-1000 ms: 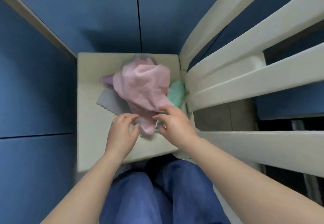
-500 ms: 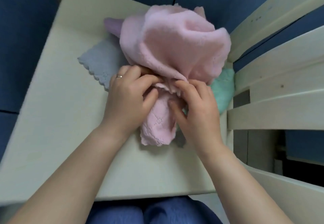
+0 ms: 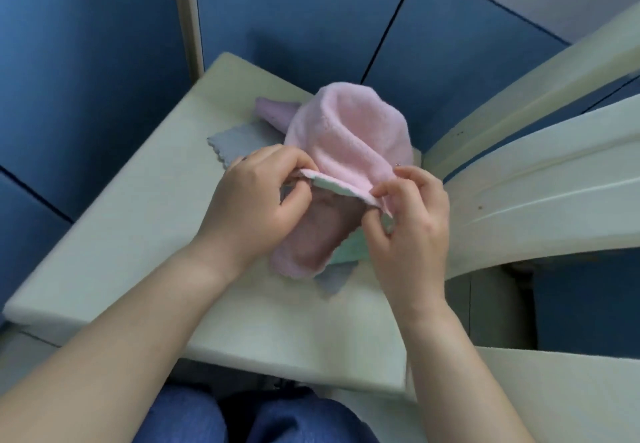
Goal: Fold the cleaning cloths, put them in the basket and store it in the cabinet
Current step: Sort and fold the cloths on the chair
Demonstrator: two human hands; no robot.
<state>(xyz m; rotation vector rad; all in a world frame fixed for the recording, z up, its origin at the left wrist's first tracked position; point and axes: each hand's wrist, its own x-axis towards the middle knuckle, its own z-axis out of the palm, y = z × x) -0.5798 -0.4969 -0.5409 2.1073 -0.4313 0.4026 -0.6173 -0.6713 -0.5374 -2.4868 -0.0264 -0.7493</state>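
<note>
Left forearm entering from the lower left, bare to the wrist. Left hand [image 3: 254, 196] raised over the pale table [image 3: 114, 234], fingers curled, thumb and forefinger pinching the left end of a lifted cloth edge. A ring just visible on one finger of that hand. Just beyond the left knuckles, a grey cloth [image 3: 235, 142] with a scalloped border, lying flat on the table top and partly tucked beneath the heap. Farther back from the same hand, a lilac cloth [image 3: 273, 111] poking out from behind the heap.

Between the two hands, a pink cloth [image 3: 349, 137], bunched and mounded high, its near edge stretched taut from one pinch to the other. Below that taut edge, a pink flap hanging down onto the table, in shadow between the wrists. Under the flap, toward the right hand, a mint-green cloth [image 3: 349, 248], touching the pink one; beneath that, another grey corner reaching out toward the near side, whether part of the same grey cloth or not cannot be told.

Right hand [image 3: 412, 231] level with the left, fingers curled, thumb and forefinger gripping the right end of the same pink edge. Right forearm running down to the lower right corner.

To the right of the right hand, pale cream rails [image 3: 540, 179], curving away toward the upper right. Blue panels [image 3: 104, 44] behind the table, beyond both hands. Blue jeans [image 3: 194, 418] at the bottom, between the forearms.
</note>
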